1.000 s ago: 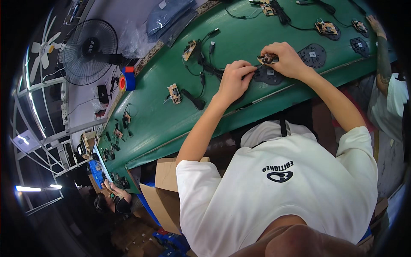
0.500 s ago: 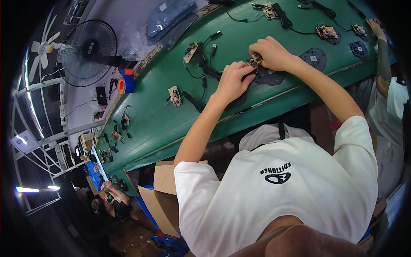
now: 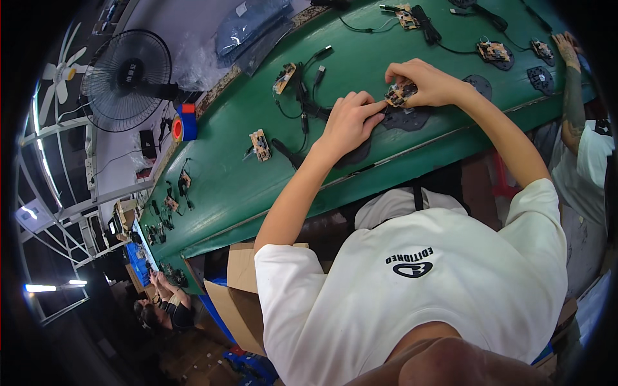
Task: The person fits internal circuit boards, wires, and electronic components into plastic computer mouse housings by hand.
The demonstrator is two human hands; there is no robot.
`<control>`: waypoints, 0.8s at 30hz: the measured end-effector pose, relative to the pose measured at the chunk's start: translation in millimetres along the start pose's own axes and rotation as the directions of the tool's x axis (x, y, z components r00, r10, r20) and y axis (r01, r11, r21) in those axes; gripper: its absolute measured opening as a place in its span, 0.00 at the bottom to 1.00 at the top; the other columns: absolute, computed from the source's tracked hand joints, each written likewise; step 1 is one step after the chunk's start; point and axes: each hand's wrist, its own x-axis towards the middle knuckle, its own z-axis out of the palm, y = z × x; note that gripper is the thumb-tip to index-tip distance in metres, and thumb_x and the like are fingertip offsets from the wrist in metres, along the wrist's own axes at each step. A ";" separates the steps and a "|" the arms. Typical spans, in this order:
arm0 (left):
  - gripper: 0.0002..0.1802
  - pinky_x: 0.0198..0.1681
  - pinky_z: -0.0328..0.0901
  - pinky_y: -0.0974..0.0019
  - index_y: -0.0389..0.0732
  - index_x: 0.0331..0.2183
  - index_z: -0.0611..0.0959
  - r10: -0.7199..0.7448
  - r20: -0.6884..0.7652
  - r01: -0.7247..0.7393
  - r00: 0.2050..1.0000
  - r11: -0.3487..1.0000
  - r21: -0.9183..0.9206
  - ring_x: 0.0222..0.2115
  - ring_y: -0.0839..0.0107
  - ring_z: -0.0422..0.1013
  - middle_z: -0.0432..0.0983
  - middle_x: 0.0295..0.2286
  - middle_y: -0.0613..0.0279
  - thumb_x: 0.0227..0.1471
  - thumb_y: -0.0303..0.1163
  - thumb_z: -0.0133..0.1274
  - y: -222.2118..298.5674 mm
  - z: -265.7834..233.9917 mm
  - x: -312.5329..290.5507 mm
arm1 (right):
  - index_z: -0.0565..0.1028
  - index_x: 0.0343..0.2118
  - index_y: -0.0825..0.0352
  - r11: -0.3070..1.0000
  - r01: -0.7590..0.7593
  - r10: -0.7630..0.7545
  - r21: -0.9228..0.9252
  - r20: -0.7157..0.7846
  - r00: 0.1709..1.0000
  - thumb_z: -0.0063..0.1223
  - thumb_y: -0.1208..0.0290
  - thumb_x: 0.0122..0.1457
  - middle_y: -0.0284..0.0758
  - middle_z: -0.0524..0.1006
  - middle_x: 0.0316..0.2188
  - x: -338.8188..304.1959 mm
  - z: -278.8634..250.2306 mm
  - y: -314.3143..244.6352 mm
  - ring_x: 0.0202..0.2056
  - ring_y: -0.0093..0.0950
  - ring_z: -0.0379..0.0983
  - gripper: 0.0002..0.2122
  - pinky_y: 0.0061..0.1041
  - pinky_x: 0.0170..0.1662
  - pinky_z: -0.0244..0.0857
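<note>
My right hand (image 3: 428,83) grips a small circuit board (image 3: 400,94) by its edge, tilted so its dark components show. Right below the board lies a flat black mouse base (image 3: 405,119) on the green bench. My left hand (image 3: 351,123) is at the board's left side, thumb and forefinger drawn together near its corner; whatever they pinch is too small to make out. Under my left wrist another black base (image 3: 356,154) is partly covered. Beyond that hand lie a coiled black cable (image 3: 312,106) and a tan circuit board (image 3: 284,78).
More boards with cables sit on the green bench (image 3: 225,186), one of them a tan board (image 3: 260,145). Further right are a base with board (image 3: 494,53) and a bare base (image 3: 541,80), near a co-worker's hand (image 3: 568,50). A tape roll (image 3: 185,122) and fan (image 3: 129,80) stand left.
My right hand has shifted slightly right and opened its grip outward, turning the circuit board so more of it shows. My left hand has stayed nearly in place beside it.
</note>
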 end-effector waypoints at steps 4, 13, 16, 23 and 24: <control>0.12 0.37 0.60 0.62 0.46 0.39 0.87 0.041 -0.065 -0.041 0.997 0.999 0.000 0.33 0.65 0.68 0.74 0.30 0.66 0.49 0.32 0.61 -1.1 4.0 -1.4 | 0.72 0.47 0.63 0.996 -0.081 0.086 -0.044 0.144 0.986 0.67 0.72 0.44 0.36 0.75 0.40 -0.5 -12.9 -10.4 0.50 0.38 0.66 0.24 0.36 0.53 0.63; 0.11 0.37 0.59 0.63 0.47 0.37 0.88 0.094 -0.091 -0.096 0.991 0.995 -0.012 0.33 0.67 0.69 0.76 0.30 0.68 0.48 0.30 0.62 -4.8 6.9 2.4 | 0.74 0.45 0.62 0.982 0.039 -0.027 -0.185 0.065 0.998 0.71 0.65 0.43 0.39 0.76 0.39 -2.6 -3.9 -0.4 0.49 0.42 0.67 0.25 0.38 0.56 0.60; 0.12 0.37 0.59 0.63 0.47 0.38 0.88 0.103 -0.073 -0.105 0.992 0.994 -0.022 0.33 0.67 0.70 0.76 0.31 0.68 0.48 0.29 0.62 -5.2 5.9 2.3 | 0.73 0.46 0.62 0.982 0.040 -0.029 -0.185 0.064 0.998 0.71 0.66 0.43 0.35 0.74 0.39 -3.6 -1.2 2.5 0.48 0.39 0.65 0.25 0.36 0.57 0.56; 0.13 0.38 0.60 0.63 0.46 0.38 0.88 0.108 -0.039 -0.109 0.993 0.994 -0.024 0.33 0.66 0.70 0.77 0.32 0.67 0.47 0.27 0.61 -2.7 5.1 5.3 | 0.75 0.44 0.61 1.000 0.009 -0.009 -0.001 0.028 1.000 0.68 0.64 0.48 0.34 0.75 0.36 -5.7 -6.6 4.1 0.44 0.37 0.67 0.20 0.34 0.53 0.59; 0.13 0.38 0.60 0.63 0.46 0.38 0.88 0.108 -0.038 -0.109 0.993 0.994 -0.023 0.33 0.66 0.70 0.77 0.32 0.67 0.47 0.27 0.61 -2.6 4.7 6.1 | 0.76 0.41 0.61 1.000 -0.010 0.010 0.013 -0.002 1.000 0.67 0.65 0.49 0.34 0.75 0.34 -4.4 -5.6 3.3 0.42 0.37 0.68 0.17 0.34 0.51 0.60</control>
